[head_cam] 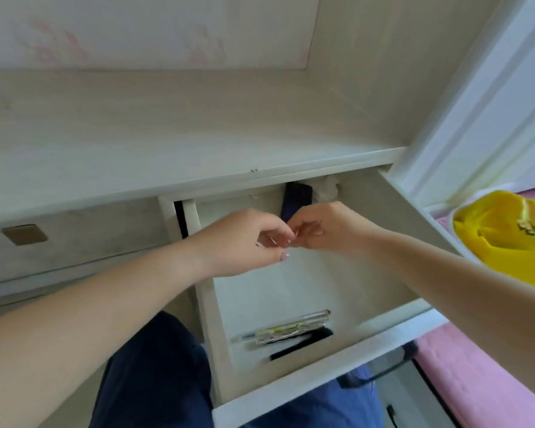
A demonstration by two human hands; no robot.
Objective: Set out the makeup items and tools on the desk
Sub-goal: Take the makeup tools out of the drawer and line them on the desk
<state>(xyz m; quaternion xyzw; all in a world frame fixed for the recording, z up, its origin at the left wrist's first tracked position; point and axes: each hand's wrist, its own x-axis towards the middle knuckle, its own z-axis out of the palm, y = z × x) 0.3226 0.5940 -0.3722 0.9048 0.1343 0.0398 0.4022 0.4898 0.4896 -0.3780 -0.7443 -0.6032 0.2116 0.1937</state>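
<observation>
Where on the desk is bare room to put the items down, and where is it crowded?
The desk top is bare from the back wall to its front edge. In the open drawer, the floor is free between both hands and the pens at the front. The back corner holds a dark case.

Whatever the left hand (244,242) and right hand (325,230) hold where their fingertips (291,239) meet is too small to tell. The dark item (295,202) just behind the fingers is partly hidden by them. Below the fingers, the drawer's tools (284,332) blur together. The yellow bag (504,236) is cut by the right edge.
</observation>
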